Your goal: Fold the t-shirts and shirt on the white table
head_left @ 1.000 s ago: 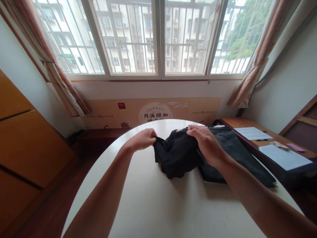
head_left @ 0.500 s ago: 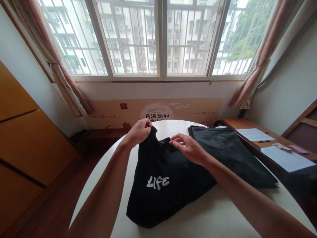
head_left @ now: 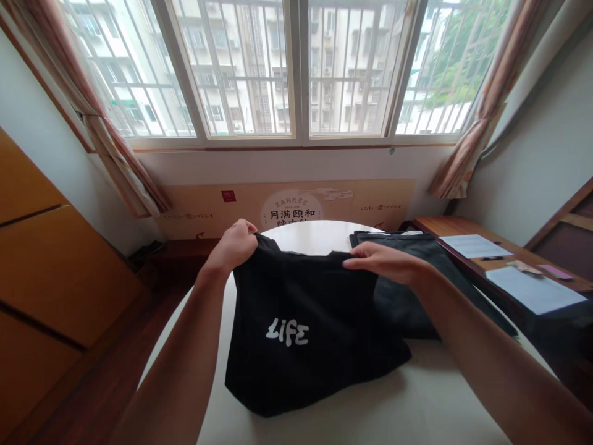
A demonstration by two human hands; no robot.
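Observation:
A black T-shirt (head_left: pixel 306 290) with white "LIFE" lettering is stretched between my two hands, its lower part hanging over the white table (head_left: pixel 454 389). My left hand (head_left: pixel 235 246) is closed on one upper corner of it, near the shoulder. At the other upper corner, my right hand (head_left: pixel 382 261) pinches the fabric between thumb and fingers. The neckline sags a little between the hands. Behind my right hand and forearm lies a dark folded garment (head_left: pixel 412 303), partly covered by the shirt and arm.
To the right, a wooden desk (head_left: pixel 430 225) bears white papers (head_left: pixel 532 290), a pen and a pink slip (head_left: pixel 555 272). A printed cardboard panel (head_left: pixel 241 210) stands below the barred window (head_left: pixel 250 74). Orange-brown cabinets (head_left: pixel 83 272) line the left side.
My hands have moved apart, the left one leftward and the right one rightward. My right hand has gone from the neckline to the shirt's other upper corner, and the shirt is spread wider.

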